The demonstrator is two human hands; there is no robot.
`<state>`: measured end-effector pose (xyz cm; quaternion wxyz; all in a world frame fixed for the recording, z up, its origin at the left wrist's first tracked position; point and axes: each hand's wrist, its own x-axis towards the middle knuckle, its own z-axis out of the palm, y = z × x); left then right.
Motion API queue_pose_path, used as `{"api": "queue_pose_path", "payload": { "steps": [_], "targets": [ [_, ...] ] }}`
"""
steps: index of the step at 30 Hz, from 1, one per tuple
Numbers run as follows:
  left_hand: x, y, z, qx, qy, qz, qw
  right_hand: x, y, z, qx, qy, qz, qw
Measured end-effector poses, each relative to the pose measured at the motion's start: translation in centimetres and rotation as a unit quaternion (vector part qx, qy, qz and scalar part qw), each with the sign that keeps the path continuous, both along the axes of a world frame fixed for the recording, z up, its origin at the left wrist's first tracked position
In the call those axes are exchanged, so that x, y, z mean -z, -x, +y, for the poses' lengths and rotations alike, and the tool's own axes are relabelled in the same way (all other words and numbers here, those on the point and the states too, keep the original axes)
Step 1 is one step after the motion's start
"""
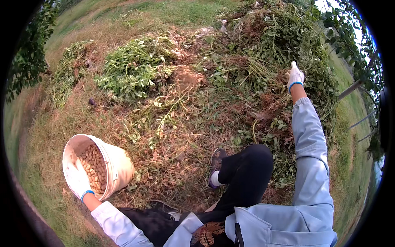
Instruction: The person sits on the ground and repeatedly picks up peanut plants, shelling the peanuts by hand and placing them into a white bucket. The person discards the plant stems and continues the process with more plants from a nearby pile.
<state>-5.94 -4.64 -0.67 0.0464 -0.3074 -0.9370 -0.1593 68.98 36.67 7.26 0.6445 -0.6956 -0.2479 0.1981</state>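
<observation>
My left hand point(77, 179), in a white glove with a blue cuff, reaches over the near rim of a white plastic bucket point(118, 169) at the lower left. Unshelled peanuts point(94, 166) lie inside the bucket beside the fingers; whether the hand grips any is hidden. My right hand point(295, 75), gloved the same way, is stretched out at the upper right, against a heap of pulled peanut plants point(277, 43). One finger points up, and the others are curled at the roots; whether they hold a stem is too small to tell.
Another pile of leafy peanut plants point(129, 68) lies ahead to the left, with roots and pods point(186, 77) on its right side. Dry grass and loose stems point(172, 136) cover the ground before my legs. Tree branches point(355, 88) hang at the right edge.
</observation>
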Motion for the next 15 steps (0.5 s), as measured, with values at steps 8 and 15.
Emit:
{"api": "queue_pose_path", "payload": {
  "steps": [8,15],
  "targets": [
    [-1.1,-5.4,3.7,0.119,-0.069,0.041,0.990,13.7,22.9,-0.3,-0.444,0.356,-0.503,0.650],
    [0.6,-9.3,6.7,0.261,-0.056,-0.042,0.963,28.7,38.7,-1.8,-0.489,0.159,-0.683,0.519]
  ]
}}
